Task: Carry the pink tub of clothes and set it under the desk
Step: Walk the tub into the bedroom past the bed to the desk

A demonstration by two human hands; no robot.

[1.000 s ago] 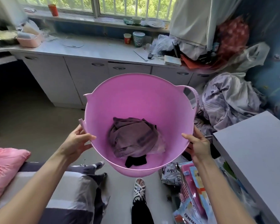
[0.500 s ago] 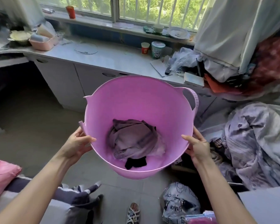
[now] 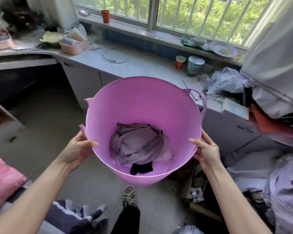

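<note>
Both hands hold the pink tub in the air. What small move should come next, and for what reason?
Probably carry the pink tub forward and to the left, toward the dark opening under the desk. Left hand and right hand grip its rim, and the floor there looks clear.

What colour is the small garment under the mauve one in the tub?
Black, seen in the head view.

Both hands, left hand (image 3: 76, 149) and right hand (image 3: 205, 152), grip the pink tub (image 3: 142, 105) holding seemingly crumpled clothes (image 3: 139, 144).
</note>
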